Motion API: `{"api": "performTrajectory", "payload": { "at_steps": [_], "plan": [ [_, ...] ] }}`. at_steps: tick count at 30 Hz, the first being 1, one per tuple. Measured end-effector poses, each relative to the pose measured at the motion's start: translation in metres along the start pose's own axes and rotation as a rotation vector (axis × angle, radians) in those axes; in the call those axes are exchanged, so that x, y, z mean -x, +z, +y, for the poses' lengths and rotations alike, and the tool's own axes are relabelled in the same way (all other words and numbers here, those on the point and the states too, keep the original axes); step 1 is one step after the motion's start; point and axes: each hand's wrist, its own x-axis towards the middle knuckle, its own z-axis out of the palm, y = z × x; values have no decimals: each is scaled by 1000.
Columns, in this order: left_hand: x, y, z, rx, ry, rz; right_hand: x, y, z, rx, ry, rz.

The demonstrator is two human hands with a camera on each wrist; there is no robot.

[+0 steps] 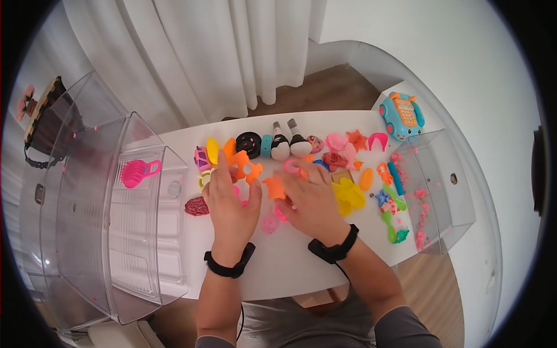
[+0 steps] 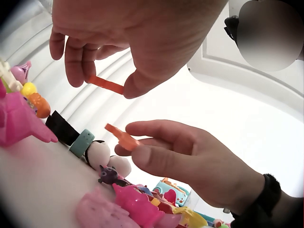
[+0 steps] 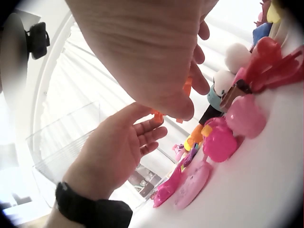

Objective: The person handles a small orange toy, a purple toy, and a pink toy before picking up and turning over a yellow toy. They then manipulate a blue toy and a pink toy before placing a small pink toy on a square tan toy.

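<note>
My left hand (image 1: 231,203) pinches a flat orange piece with a round hole and pointed edges (image 1: 241,159) between thumb and fingers. It shows edge-on in the left wrist view. My right hand (image 1: 316,204) pinches a second, smaller orange piece (image 1: 273,188), partly hidden by the fingers in the head view. Both pieces are held above the white table (image 1: 278,278), facing each other with a gap between them. Below the hands lie a pale pink openwork toy (image 1: 270,224) and some bright pink toys (image 2: 137,205).
A red brain-like toy (image 1: 196,206) lies left, beside a clear bin holding a pink brush (image 1: 138,173). Behind the hands sit a black ring (image 1: 248,143) and two white-tipped toys (image 1: 281,149). Yellow toys (image 1: 349,196) lie right, near another clear bin (image 1: 444,191) and a blue toy phone (image 1: 402,116).
</note>
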Motion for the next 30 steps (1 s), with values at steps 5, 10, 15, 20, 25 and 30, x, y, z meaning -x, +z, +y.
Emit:
{"api": "performTrajectory", "payload": {
  "at_steps": [5,10,15,20,25,30],
  "plan": [
    [-1,-1,-4,93,-13,66,-10,15,-14,-3,-63,-72],
    [-3,0,-11,147,-152,7,-16,30,-12,23,-69,-101],
    [-3,2,-12,82,-101,35,-15,39,-6,33,-52,-98],
    [-1,4,-10,107,-164,-49,-18,23,2,-1,-19,17],
    [4,5,5,109,-10,-159,-19,-14,-5,-371,238,-39],
    [5,6,9,95,64,-224,-8,-6,8,-422,291,-53]
  ]
}}
